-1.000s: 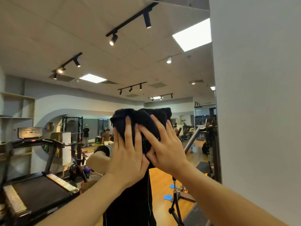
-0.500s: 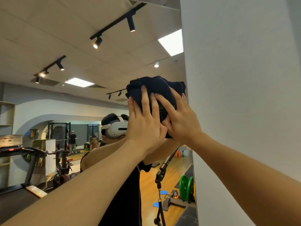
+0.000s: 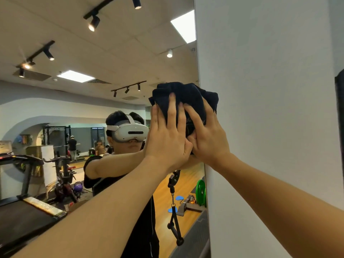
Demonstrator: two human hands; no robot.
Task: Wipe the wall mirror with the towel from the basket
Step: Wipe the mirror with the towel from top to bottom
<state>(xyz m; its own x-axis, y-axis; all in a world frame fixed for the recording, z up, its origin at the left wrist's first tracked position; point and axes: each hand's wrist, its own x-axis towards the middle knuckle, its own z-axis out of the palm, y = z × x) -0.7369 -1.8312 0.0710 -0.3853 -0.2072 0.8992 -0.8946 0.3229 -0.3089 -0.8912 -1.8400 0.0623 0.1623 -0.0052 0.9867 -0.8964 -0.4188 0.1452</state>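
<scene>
A bunched dark navy towel (image 3: 186, 95) is pressed flat against the wall mirror (image 3: 78, 101), right at the mirror's right edge where it meets the white wall. My left hand (image 3: 167, 135) lies flat on the towel's left part, fingers pointing up. My right hand (image 3: 208, 135) presses the towel's right part, fingers spread. Both arms reach up from the bottom of the view. The mirror shows a person in a white headset and black shirt with arms raised. No basket is in view.
A plain white wall (image 3: 270, 127) fills the right side, with a dark object (image 3: 339, 108) at its far right edge. The mirror reflects a gym: a treadmill (image 3: 22, 202), an exercise bike (image 3: 63, 175), a hanging cable handle (image 3: 175, 211), green weight plates (image 3: 201, 190) and distant people.
Both hands have slid the towel to the right, from the middle of the glass to the mirror's right edge. My view has shifted, and the reflected headset now shows.
</scene>
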